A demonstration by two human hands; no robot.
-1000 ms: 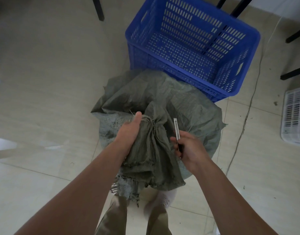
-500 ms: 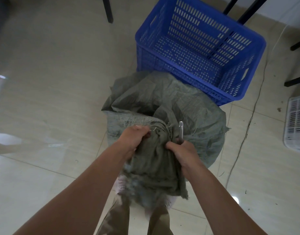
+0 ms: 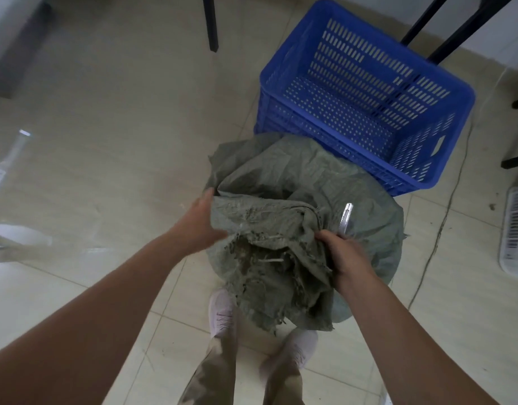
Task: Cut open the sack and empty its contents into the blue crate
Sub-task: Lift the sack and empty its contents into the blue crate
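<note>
Spreading the mouth of the sack [image 3: 296,176], tightly bunched a second ago, just beside the empty blue crate [image 3: 310,121]: left hand [image 3: 200,222], fingers straight, now presses the cloth edge; right hand [image 3: 344,257] grips fabric and knife [image 3: 346,217]. Opening looks done; tipping remains.

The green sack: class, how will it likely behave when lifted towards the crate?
Probably floppy: the sack crumples into folds where the right hand grips it. Likely bulky and awkward: its rounded body sags on the floor.
</note>
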